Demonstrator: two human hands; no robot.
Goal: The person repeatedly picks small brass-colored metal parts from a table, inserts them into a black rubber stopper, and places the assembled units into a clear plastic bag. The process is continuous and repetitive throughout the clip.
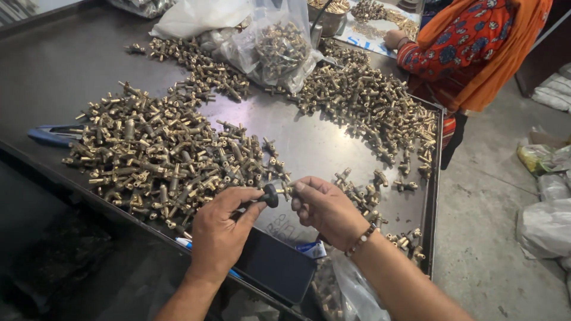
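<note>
Head view: the left hand [219, 229] pinches a small black knob [270, 195] at its fingertips, meeting a brass fitting [286, 190] pinched by the right hand [324, 208], above the dark metal desk [309, 142]. Two big heaps of knobbly brass fittings [160, 157] lie there, too many to count.

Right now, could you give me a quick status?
Left hand pinching black knob. Right hand holding brass fitting against it. Dark phone beneath.
</note>
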